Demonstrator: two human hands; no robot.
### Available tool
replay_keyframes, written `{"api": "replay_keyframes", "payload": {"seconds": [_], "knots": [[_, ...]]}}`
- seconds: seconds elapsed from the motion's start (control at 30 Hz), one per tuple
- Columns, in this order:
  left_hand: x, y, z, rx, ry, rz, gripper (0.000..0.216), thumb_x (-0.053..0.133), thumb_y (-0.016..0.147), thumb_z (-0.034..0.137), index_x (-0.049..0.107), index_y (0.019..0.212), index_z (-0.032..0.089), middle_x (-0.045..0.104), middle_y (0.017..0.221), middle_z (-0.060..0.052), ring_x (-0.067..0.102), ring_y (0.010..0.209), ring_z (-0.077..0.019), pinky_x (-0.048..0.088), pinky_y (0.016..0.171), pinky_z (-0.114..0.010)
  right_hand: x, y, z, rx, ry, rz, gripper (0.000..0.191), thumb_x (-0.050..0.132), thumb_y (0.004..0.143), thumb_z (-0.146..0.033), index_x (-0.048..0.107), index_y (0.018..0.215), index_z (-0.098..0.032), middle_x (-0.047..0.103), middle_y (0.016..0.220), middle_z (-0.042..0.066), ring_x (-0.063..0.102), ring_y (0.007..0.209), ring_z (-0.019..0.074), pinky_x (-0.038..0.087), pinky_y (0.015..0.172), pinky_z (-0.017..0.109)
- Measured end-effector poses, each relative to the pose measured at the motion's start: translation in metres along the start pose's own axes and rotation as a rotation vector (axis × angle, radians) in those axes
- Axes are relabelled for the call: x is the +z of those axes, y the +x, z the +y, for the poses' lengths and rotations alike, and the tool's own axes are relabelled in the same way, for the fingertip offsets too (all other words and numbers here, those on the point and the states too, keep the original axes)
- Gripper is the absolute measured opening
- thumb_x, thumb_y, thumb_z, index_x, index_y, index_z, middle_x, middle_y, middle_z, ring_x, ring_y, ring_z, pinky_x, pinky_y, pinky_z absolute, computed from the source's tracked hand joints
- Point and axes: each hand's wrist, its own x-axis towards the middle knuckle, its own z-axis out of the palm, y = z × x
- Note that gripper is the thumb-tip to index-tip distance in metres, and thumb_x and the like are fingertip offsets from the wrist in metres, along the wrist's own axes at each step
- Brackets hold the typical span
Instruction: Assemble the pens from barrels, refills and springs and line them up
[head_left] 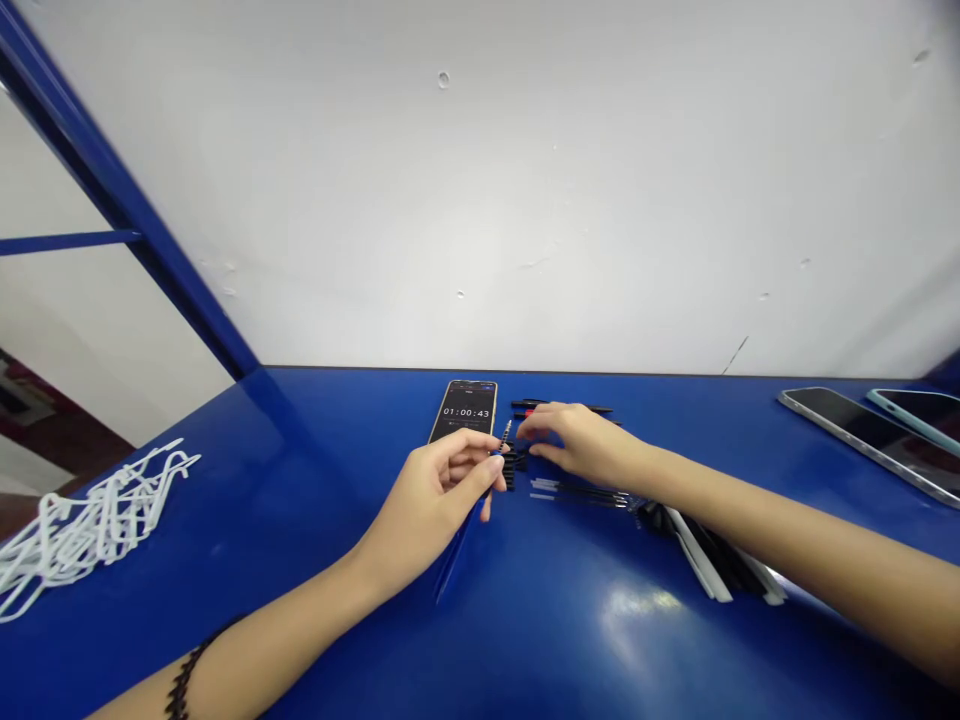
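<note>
My left hand (450, 485) pinches a slim blue pen barrel (454, 552) between thumb and fingers. A small coiled spring (507, 432) sticks up past its fingertips, at the upper end of the pen. Just to the right, my right hand (581, 437) hovers with bent fingers, thumb and index apart, and nothing visible between them. Below its fingertips lies a cluster of small black pen parts (511, 475), partly hidden by both hands. Several thin pen refills (577, 491) lie under the right wrist.
A phone (469, 408) showing 01:00:43 lies behind my left hand. Pens (600, 408) lie beyond my right hand. Black and white tubes (701, 560) sit under my right forearm. White bent plastic pieces (90, 530) are heaped left. Two phones (870, 430) (922, 415) lie right.
</note>
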Motion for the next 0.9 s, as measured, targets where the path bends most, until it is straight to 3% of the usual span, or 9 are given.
{"api": "replay_keyframes", "payload": {"seconds": [0.13,0.43,0.6,0.73,0.9], "knots": [[0.001,0.001,-0.002,-0.030,-0.013,0.020,0.017,0.055,0.078,0.029,0.053,0.085,0.014,0.059,0.067,0.001,0.051,0.049,-0.0075,0.042,0.051,-0.020,-0.003,0.012,-0.001,0.006,-0.005,0.019,0.022,0.045,0.081,-0.012,0.064,0.090,-0.016,0.066,0.089,0.008,0.059,0.082,0.0187,0.042,0.072,0.027],[0.002,-0.002,-0.002,-0.015,0.001,-0.011,0.015,0.052,0.080,0.029,0.053,0.085,0.015,0.058,0.068,0.001,0.051,0.051,-0.0076,0.042,0.053,-0.021,0.008,0.034,0.003,-0.022,0.060,-0.044,0.016,0.055,0.071,-0.009,0.067,0.080,-0.015,0.068,0.076,0.005,0.060,0.067,0.0166,0.042,0.061,0.025],[0.008,-0.002,-0.004,-0.101,-0.094,-0.027,0.018,0.046,0.083,0.033,0.051,0.084,0.016,0.045,0.062,0.005,0.038,0.045,-0.0042,0.032,0.038,-0.015,-0.006,0.024,-0.004,-0.002,0.140,0.005,0.017,0.051,0.076,-0.013,0.066,0.084,-0.014,0.068,0.079,0.006,0.060,0.070,0.0168,0.043,0.064,0.026],[0.012,-0.003,-0.006,-0.180,-0.130,-0.069,0.020,0.048,0.082,0.036,0.051,0.087,0.017,0.045,0.064,0.004,0.035,0.045,-0.0039,0.026,0.033,-0.012,-0.028,0.004,-0.021,-0.022,0.269,0.027,0.028,0.034,0.089,-0.022,0.059,0.098,-0.014,0.067,0.082,0.003,0.060,0.073,0.0121,0.045,0.065,0.022],[0.013,-0.002,-0.006,-0.148,-0.107,-0.088,0.021,0.050,0.081,0.035,0.051,0.087,0.016,0.051,0.067,0.003,0.036,0.044,-0.0032,0.030,0.034,-0.013,-0.041,-0.012,-0.029,-0.155,0.386,-0.032,0.013,0.056,0.079,-0.023,0.064,0.085,-0.014,0.067,0.081,0.002,0.059,0.073,0.0123,0.045,0.066,0.021]]}}
